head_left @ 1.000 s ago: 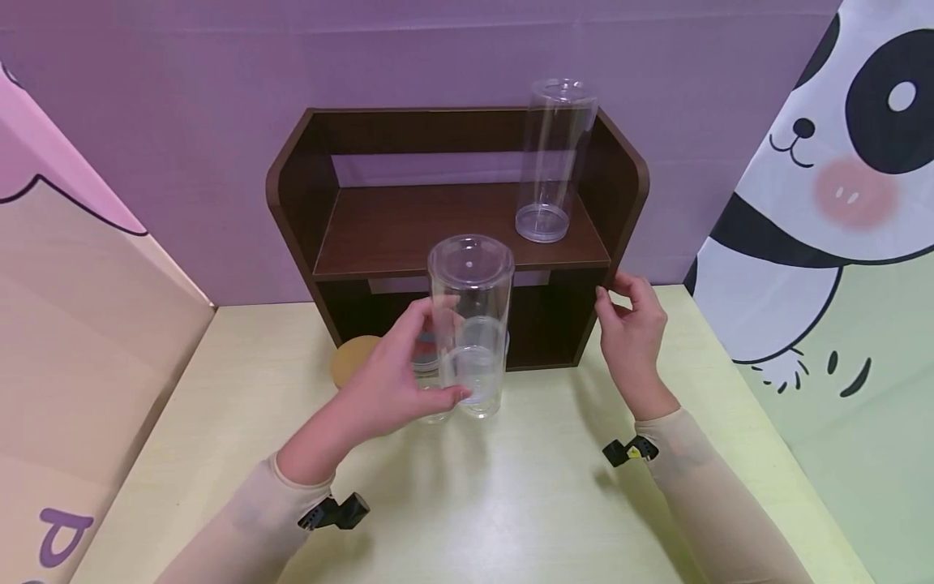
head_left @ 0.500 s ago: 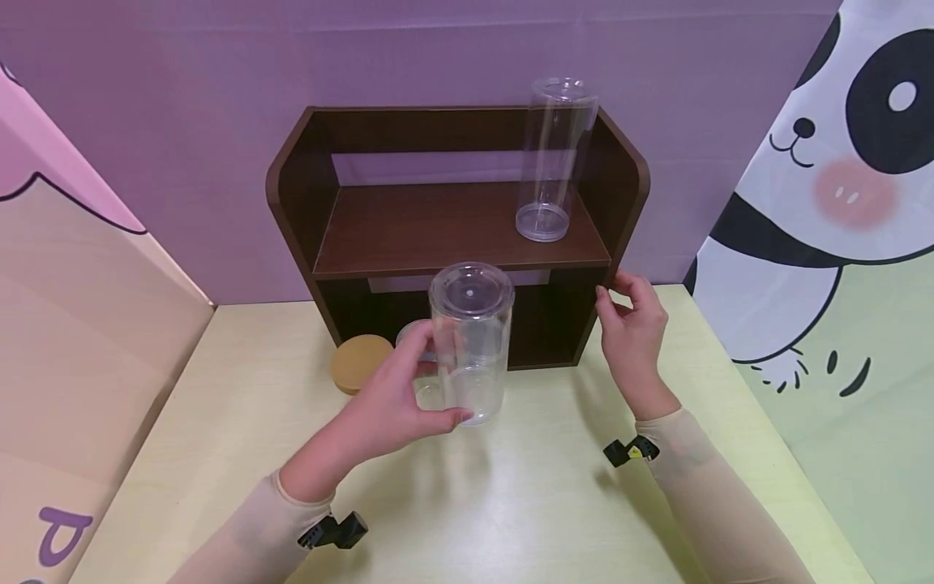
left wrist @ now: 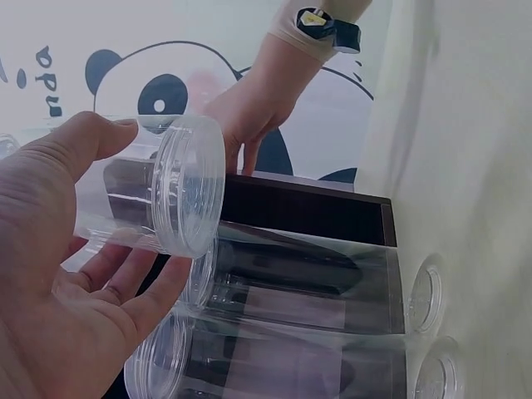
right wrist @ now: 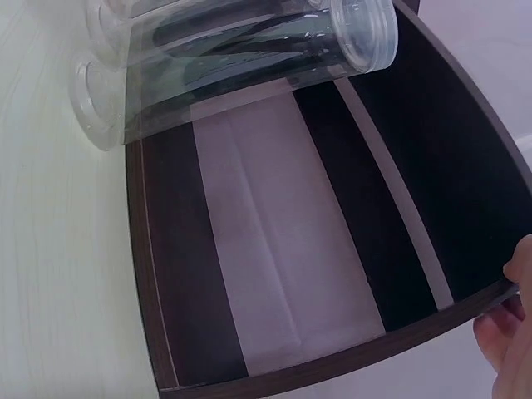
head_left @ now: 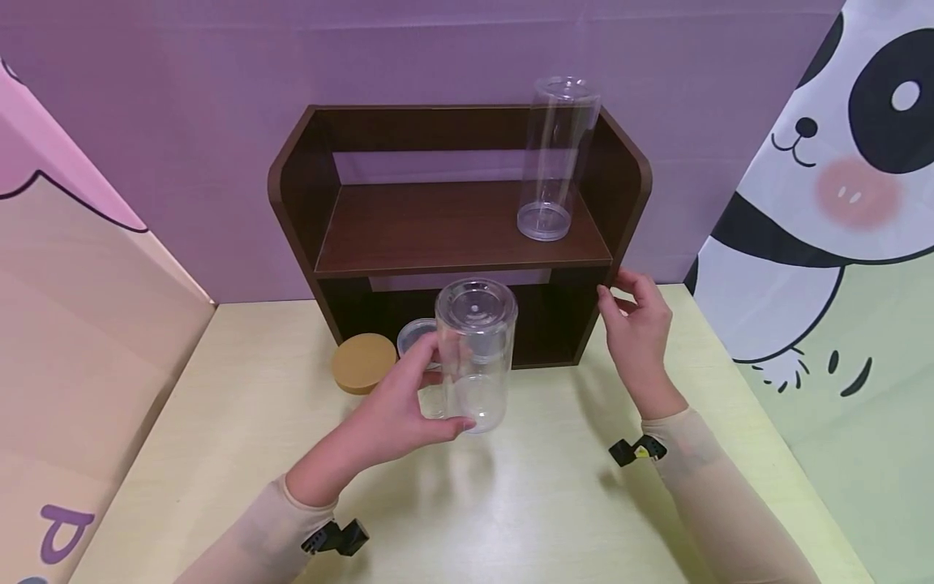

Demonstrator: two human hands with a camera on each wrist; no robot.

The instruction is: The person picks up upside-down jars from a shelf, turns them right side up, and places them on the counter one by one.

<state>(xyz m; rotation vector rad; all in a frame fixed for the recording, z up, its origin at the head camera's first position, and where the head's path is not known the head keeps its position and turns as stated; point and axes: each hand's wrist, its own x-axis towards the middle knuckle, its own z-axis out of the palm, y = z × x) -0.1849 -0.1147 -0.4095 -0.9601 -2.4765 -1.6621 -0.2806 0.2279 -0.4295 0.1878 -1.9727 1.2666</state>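
Jar (head_left: pixel 474 353) upright at surface's (head_left: pixel 511 503) back edge before the shelf (head_left: pixel 460 235), left hand (head_left: pixel 394 414) fingers wrapped low round it for support; right hand (head_left: pixel 636 328) fingers pinch shelf's side, likely steadying.

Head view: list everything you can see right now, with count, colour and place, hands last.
Shelf unit: one, dark brown, at the back of the table against the purple wall.
Tall canister: one, clear plastic, upright on the right of the shelf board.
Held canister: one, clear plastic, lidded, upright in front of the shelf's lower opening.
Short jar: one, clear, on the table behind the held canister.
Round lid: one, tan, flat on the table at the shelf's left foot.
Table: one, pale yellow-green.
Panda backdrop: one, black and white, on the right.
Left hand: grips the held canister low down.
Right hand: fingers curled at the shelf's right side panel.
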